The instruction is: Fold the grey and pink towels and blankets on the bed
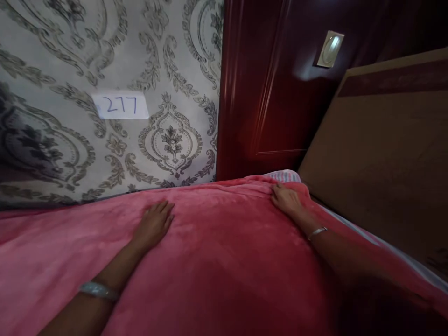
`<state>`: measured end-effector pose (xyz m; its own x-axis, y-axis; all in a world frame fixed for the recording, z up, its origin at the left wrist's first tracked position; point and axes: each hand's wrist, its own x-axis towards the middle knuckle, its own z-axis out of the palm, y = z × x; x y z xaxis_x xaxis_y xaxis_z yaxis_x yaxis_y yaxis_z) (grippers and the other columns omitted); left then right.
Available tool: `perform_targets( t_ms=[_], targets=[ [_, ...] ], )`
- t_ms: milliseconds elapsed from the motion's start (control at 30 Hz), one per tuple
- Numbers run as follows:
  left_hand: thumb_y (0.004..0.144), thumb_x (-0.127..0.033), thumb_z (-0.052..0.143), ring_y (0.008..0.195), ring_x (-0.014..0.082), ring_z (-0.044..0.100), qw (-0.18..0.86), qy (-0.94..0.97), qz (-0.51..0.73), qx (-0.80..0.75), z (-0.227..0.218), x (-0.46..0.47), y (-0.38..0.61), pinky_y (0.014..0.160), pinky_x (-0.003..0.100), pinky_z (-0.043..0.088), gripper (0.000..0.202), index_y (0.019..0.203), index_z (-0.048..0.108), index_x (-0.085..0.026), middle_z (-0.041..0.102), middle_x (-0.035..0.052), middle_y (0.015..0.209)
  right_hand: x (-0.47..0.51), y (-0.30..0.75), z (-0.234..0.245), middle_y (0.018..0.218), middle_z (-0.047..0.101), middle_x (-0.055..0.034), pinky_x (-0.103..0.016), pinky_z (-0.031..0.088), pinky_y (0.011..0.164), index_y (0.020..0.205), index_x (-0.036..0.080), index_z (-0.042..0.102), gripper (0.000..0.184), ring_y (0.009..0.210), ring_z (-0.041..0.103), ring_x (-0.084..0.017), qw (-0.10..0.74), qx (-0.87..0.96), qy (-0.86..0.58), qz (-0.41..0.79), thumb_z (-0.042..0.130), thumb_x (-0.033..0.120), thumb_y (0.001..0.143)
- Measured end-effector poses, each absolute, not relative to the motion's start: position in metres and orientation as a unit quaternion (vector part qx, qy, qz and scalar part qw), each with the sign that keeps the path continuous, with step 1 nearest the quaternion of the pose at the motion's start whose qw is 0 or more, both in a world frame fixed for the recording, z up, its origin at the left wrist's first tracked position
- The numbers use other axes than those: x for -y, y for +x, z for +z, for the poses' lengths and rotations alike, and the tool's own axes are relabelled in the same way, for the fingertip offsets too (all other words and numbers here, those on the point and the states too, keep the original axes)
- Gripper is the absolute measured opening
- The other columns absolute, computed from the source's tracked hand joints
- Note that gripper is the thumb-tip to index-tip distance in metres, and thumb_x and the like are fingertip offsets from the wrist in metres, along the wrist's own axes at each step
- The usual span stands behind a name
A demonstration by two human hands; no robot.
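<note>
A pink-red plush blanket [217,242] spreads across the bed in front of me, mostly smooth, with creases near its far right edge. My left hand [154,224] lies palm down on it left of the middle, fingers stretched out. At the far right corner, my right hand [287,199] has its fingers curled on the blanket's edge, where the folds gather; the fingertips are partly hidden. Just beyond that hand, a striped light cloth [285,176] shows from beneath the blanket. A bangle circles each wrist.
Patterned wallpaper [171,140] rises behind the bed's far side, bearing a paper label [121,105] marked 277. Right of it stands a dark red wooden panel [259,93] with a switch plate [329,49]. A large cardboard box [385,154] leans along the right side of the bed.
</note>
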<state>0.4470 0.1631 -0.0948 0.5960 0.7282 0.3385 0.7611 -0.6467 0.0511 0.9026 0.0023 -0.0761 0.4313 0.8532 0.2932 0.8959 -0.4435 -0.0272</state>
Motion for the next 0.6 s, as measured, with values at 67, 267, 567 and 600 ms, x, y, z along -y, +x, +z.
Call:
perform_targets(
  t_ms=[67,267,567,600],
  targets=[
    [0.099,-0.038,0.035,0.135,0.0359,0.052,0.052,-0.893,-0.174,0.412,-0.097,-0.165,0.446,0.11,0.056,0.041,0.053,0.139,0.06,-0.013,0.056,0.0193,0.147,0.011,0.904,-0.081,0.131,0.063,-0.0152,-0.034,0.049,0.086,0.13,0.014,0.06,0.04,0.11,0.064,-0.029,0.08,0.531,-0.837,-0.102,0.046,0.024,0.094],
    [0.099,-0.042,0.036,0.133,0.0342,0.054,0.054,-0.891,-0.195,0.405,-0.099,-0.17,0.444,0.11,0.055,0.042,0.052,0.135,0.063,-0.017,0.059,0.0163,0.144,0.005,0.92,-0.06,0.129,0.067,-0.0146,-0.034,0.05,0.092,0.155,0.016,0.039,0.061,0.113,0.065,-0.029,0.146,0.493,-0.857,-0.023,0.049,0.038,0.099],
    [0.098,-0.039,0.037,0.134,0.0336,0.054,0.051,-0.892,-0.211,0.397,-0.1,-0.169,0.443,0.111,0.054,0.041,0.052,0.137,0.061,-0.014,0.057,0.0175,0.146,-0.031,0.94,-0.042,0.09,0.07,-0.0135,-0.031,0.055,0.068,0.122,0.008,0.06,0.031,0.075,0.069,-0.021,0.385,0.347,-0.854,0.043,0.053,0.014,0.092],
    [0.098,-0.04,0.037,0.135,0.0332,0.053,0.051,-0.892,-0.217,0.394,-0.099,-0.168,0.442,0.112,0.054,0.041,0.052,0.138,0.06,-0.014,0.056,0.0176,0.148,-0.037,0.947,-0.039,0.087,0.069,-0.0115,-0.029,0.055,0.065,0.128,0.007,0.053,0.035,0.069,0.067,-0.018,0.452,0.315,-0.833,0.045,0.046,0.011,0.095]
  ],
)
